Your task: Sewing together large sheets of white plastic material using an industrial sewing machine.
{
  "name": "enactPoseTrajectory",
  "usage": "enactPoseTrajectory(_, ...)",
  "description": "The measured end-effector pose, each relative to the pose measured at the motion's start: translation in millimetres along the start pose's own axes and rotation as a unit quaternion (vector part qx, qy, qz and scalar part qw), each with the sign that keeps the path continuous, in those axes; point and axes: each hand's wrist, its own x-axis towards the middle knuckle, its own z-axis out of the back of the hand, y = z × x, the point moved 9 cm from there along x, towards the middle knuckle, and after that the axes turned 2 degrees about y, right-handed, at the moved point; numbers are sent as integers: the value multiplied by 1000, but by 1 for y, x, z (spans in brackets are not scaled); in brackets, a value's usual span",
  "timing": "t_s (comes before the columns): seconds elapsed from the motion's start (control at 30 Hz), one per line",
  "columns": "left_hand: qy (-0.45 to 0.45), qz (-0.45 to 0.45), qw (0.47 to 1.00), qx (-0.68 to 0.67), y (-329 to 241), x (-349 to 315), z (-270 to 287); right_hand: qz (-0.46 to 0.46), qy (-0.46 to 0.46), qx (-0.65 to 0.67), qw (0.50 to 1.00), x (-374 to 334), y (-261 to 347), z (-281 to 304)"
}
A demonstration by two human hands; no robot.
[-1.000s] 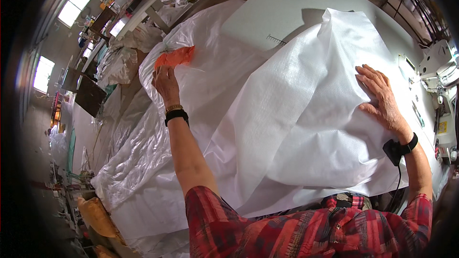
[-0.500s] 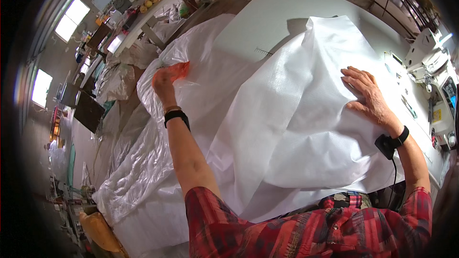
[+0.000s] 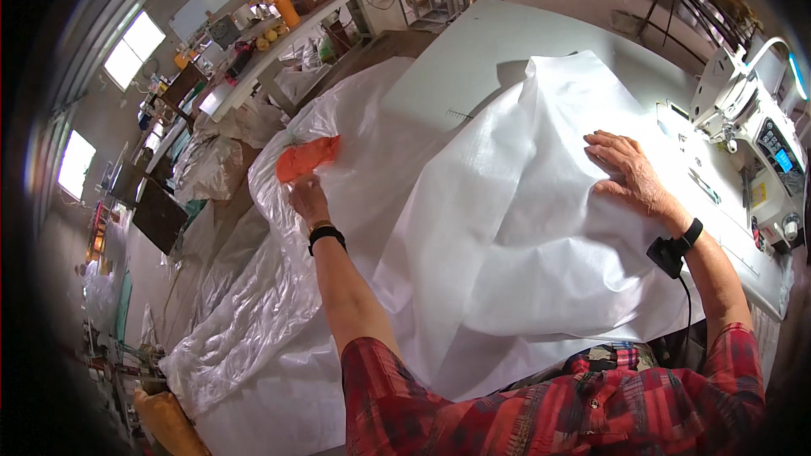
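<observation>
A large white woven plastic sheet (image 3: 473,236) lies in loose folds over the table and down toward my lap. My right hand (image 3: 629,176) rests flat on its right part, fingers stretched out and thumb apart. On the left, my left hand (image 3: 309,198) is at the near edge of a crumpled orange-red plastic piece (image 3: 308,158), its fingers curled downward. Whether they grip that edge or the film below is hidden. The orange piece lies on shiny translucent plastic film (image 3: 270,262), which spreads in wrinkles down the left side.
A sewing machine (image 3: 731,101) with a lit panel stands at the right edge of the pale tabletop (image 3: 507,29). A cluttered bench (image 3: 279,42) runs along the far left. Thin metal rods (image 3: 676,8) stand at the far right. A yellow-brown roll (image 3: 169,422) sits low at the left.
My left hand has drawn back toward me, and the orange-red piece beyond it now shows more fully. My right hand stays flat on the white sheet. The whole view has shifted slightly.
</observation>
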Motion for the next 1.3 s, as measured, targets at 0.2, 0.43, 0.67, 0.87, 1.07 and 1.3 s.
enactPoseTrajectory(0.2, -110, -108, 939, -306, -12, -25, 38, -6, -13, 3, 1000, -2, -1, 1)
enactPoseTrajectory(0.43, -45, -146, 944, -291, -16, -86, 22, 0, -21, -3, 1000, -1, 1, 2)
enactPoseTrajectory(0.67, -88, -100, 935, -328, -19, -100, 51, 1, -28, -20, 999, -2, 0, 2)
enactPoseTrajectory(0.87, -178, -88, 887, -418, -40, -129, 117, 17, -39, -26, 999, -4, 2, 4)
enactPoseTrajectory(1.07, -143, -106, 932, -316, -57, -188, 128, 25, -38, -31, 999, -6, 0, 1)
enactPoseTrajectory(1.3, -258, -100, 845, -458, -89, -205, 246, -46, -43, 48, 997, -6, 0, 11)
